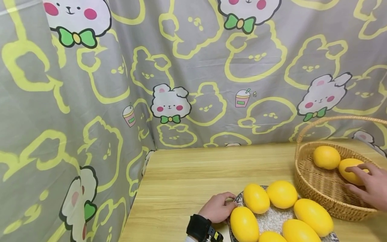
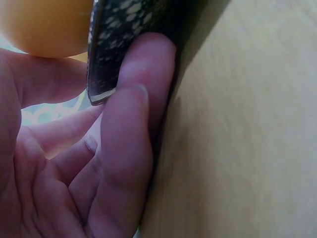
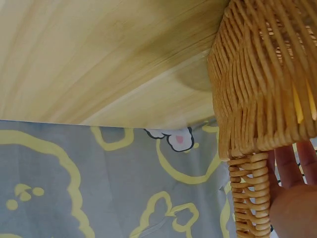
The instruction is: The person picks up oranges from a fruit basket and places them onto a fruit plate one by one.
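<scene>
Several smooth yellow oval fruits (image 1: 256, 198) sit in a ring on a round speckled plate (image 1: 273, 217), which runs out of the bottom of the head view. My left hand (image 1: 218, 207) grips the plate's left rim. In the left wrist view the thumb lies above the plate edge (image 2: 96, 94), with fingers (image 2: 148, 74) underneath. Inside the wicker basket (image 1: 326, 193), my right hand (image 1: 373, 183) reaches over a yellow fruit (image 1: 347, 168), fingers across its top and thumb by its near side; whether they hold it I cannot tell. Another yellow fruit (image 1: 326, 157) lies beside it.
The basket's arched handle (image 1: 341, 118) rises over its opening, and its wall stands close to the plate's right side. A wooden table (image 1: 193, 181) carries both. Grey curtain (image 1: 187, 74) with cartoon bears hangs along the table's back and left edges.
</scene>
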Tool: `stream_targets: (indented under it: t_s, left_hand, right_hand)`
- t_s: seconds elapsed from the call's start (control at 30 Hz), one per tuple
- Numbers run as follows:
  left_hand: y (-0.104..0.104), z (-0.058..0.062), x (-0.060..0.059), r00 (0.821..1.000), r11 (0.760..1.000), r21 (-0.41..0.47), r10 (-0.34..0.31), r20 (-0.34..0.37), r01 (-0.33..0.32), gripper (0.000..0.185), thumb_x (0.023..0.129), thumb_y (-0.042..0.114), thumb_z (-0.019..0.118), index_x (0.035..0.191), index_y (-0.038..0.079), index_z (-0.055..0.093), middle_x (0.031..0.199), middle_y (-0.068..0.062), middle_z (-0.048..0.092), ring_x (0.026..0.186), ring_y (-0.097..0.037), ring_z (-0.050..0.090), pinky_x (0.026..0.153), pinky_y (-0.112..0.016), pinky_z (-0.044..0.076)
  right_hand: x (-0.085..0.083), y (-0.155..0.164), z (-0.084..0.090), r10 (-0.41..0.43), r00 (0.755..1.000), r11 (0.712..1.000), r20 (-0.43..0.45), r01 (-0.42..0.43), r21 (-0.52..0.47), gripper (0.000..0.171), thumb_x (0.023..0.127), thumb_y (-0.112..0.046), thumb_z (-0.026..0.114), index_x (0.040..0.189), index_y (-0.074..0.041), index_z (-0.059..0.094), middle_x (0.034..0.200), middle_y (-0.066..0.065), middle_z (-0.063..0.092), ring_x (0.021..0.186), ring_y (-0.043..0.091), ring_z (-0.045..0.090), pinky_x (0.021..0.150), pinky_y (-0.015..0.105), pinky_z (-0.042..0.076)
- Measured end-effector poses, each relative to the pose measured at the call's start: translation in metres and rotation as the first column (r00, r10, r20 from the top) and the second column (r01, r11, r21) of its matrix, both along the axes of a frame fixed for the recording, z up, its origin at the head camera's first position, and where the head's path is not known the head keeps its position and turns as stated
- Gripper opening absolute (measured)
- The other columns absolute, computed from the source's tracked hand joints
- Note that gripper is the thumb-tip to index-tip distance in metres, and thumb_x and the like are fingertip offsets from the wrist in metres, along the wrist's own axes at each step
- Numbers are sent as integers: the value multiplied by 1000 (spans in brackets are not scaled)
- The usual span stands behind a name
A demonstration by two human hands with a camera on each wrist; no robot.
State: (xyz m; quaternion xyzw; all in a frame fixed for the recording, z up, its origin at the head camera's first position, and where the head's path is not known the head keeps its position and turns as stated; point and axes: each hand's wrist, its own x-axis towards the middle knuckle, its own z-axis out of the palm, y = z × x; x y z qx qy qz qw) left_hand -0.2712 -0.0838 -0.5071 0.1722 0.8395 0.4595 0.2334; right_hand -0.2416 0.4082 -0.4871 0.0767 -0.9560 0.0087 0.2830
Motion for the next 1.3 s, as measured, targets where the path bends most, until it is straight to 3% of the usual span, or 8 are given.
stream_targets:
  t_s: [0.2,0.47,0.63,0.9,1.1,1.3]
  left_hand:
    - [-1,0,0,1000,1000,2,2,8,-2,30,103,35,62,128,21,69,65,4,65,49,-10,57,49,-24,47]
    - [0,1,1,1000,1000,-3,3,15,-3,30,103,36,62,129,22,69,65,4,65,50,-11,57,49,-24,47]
    - [2,2,1,1000,1000,-14,6,11,-6,30,103,36,61,129,22,68,62,5,63,48,-10,56,48,-24,47]
    - [4,4,1,1000,1000,-11,6,12,-5,30,103,35,61,129,23,68,62,6,62,47,-9,54,48,-23,46]
    - [5,4,-1,1000,1000,-20,10,6,-10,29,103,36,61,129,26,68,60,6,61,46,-10,54,48,-24,47]
    - [6,4,-1,1000,1000,-14,1,0,-1,29,103,35,61,129,24,68,61,6,62,47,-9,54,48,-24,48]
  right_hand:
    - [-5,1,0,2,1000,1000,-12,-2,12,112,75,-91,-1,103,0,59,103,39,52,67,48,60,64,65,50]
    - [-9,4,-1,-64,997,998,37,63,7,117,72,-89,-9,106,2,57,109,41,48,76,52,59,70,66,46]
    - [-12,6,-4,-67,998,998,14,67,2,117,73,-89,-11,99,2,58,105,39,49,76,53,56,70,65,44]
    - [-13,9,1,-84,993,993,86,91,-73,114,78,-88,-3,95,6,60,108,38,44,86,61,50,79,70,38]
    - [-15,10,0,-70,995,991,67,77,-109,112,81,-87,-2,95,7,58,110,38,42,94,64,45,85,72,34]
    - [-18,15,0,-73,995,991,73,80,-107,113,80,-85,-7,100,7,55,111,38,40,85,56,50,74,66,40]
